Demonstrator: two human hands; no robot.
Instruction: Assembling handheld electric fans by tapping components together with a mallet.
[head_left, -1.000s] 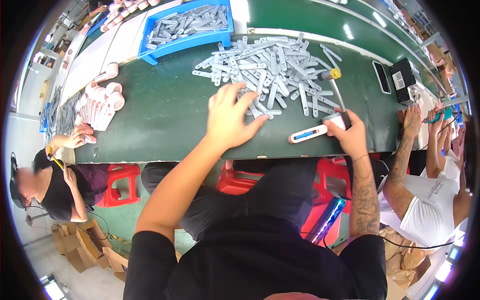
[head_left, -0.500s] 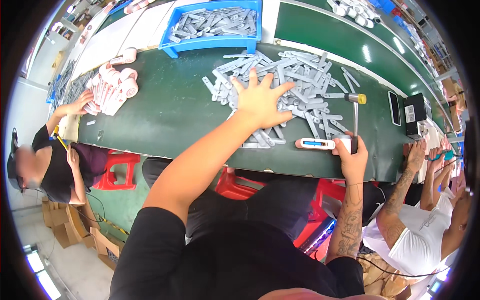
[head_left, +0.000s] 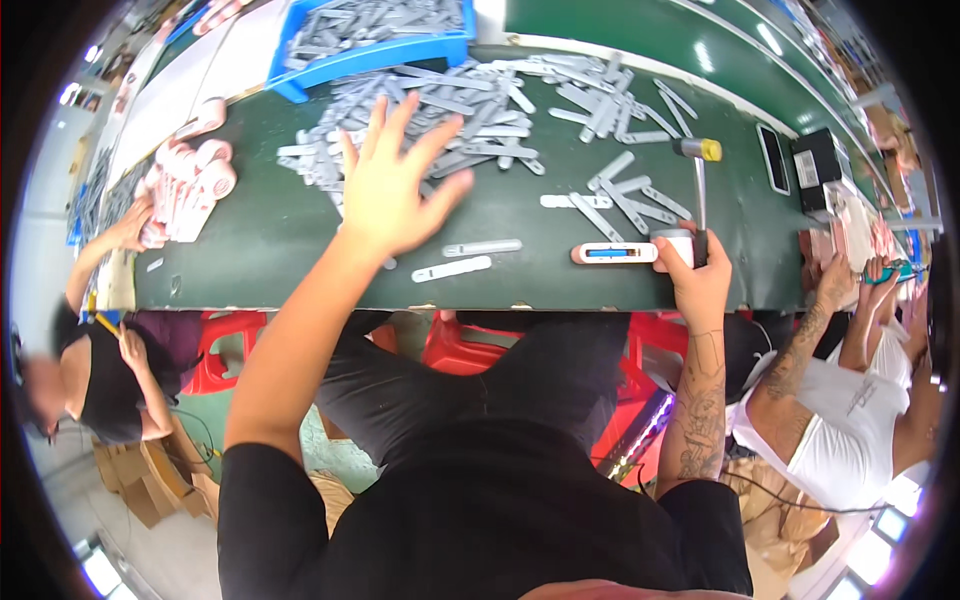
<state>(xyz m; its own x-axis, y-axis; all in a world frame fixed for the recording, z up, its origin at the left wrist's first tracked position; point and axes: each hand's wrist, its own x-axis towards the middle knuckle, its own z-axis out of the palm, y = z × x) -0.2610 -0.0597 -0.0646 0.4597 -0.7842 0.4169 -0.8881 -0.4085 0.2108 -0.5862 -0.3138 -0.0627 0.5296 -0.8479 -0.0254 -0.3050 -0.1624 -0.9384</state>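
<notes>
- Grey strips [head_left: 480, 115] lay heaped on the far side of the green tabletop [head_left: 250, 255], many pointing different ways.
- Over the near edge of that heap hung the left hand [head_left: 395, 190], back upward, its fingers spread wide and aimed far; nothing showed in their hold, though the palm's underside was hidden and contact could not be told.
- Two loose strips [head_left: 482, 247] lay to the right and near of the left thumb, just beside each other, long axes running roughly left to right, the nearer one slightly tilted; of the two hands, the left was closer.
- Closed fingers of the right hand [head_left: 697, 270] held a hammer [head_left: 700, 190], head pointing far, together with a white casing [head_left: 615, 253] that reached out leftward, long axis left to right.
- Just far of the casing sat a small cluster of strips [head_left: 630, 205], nearer the right hand than the left.
- Beyond the heap, far left, stood a blue tray [head_left: 375, 62] filled with similar strips.
</notes>
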